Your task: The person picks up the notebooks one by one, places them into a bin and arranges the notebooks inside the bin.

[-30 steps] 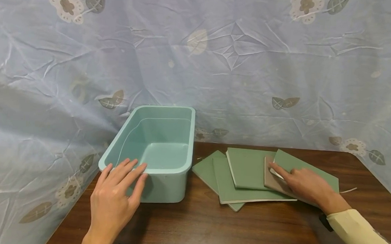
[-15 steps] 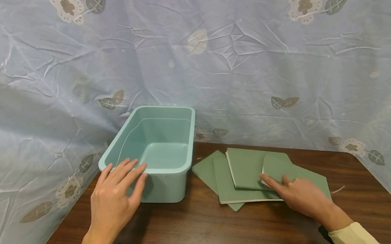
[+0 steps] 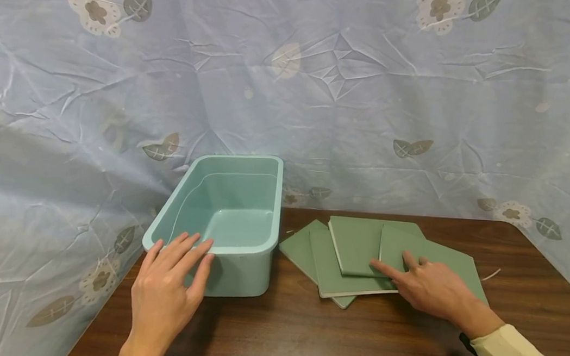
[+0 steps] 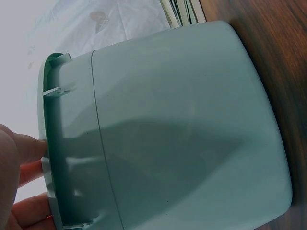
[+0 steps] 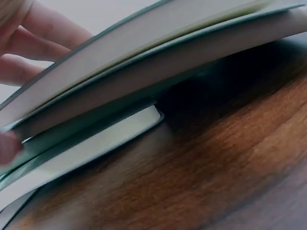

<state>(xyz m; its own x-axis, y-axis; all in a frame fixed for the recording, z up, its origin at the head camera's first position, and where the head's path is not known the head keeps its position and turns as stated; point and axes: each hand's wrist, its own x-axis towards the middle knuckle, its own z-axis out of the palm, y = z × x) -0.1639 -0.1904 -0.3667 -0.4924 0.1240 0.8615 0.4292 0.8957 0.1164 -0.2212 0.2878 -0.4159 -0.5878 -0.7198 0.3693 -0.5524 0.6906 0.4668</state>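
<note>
My left hand (image 3: 167, 290) lies with extended fingers on the near rim of the light teal plastic tub (image 3: 240, 273); in the left wrist view the fingertips (image 4: 32, 148) meet that rim. Over on the right, my right hand (image 3: 435, 290) rests on the topmost green notebook (image 3: 442, 253), its thumb and index finger spread. From the right wrist camera, several fingers (image 5: 53, 28) lie over the cover, and the thumb (image 5: 9, 146) shows beside the stacked page edges. That notebook slopes across another green notebook (image 3: 354, 245). Below are more green notebooks (image 3: 326, 267), fanned out.
The brown wooden table (image 3: 285, 336) carries the tub and the notebooks. A floral cloth (image 3: 319, 93) hangs behind and along the left side. A thin white ribbon (image 3: 491, 274) sticks out at the right of the notebooks.
The topmost notebook has swung down and slightly left; its brownish inner side, visible one second ago, is now covered. My right hand moved a little left and down. My left hand stayed put.
</note>
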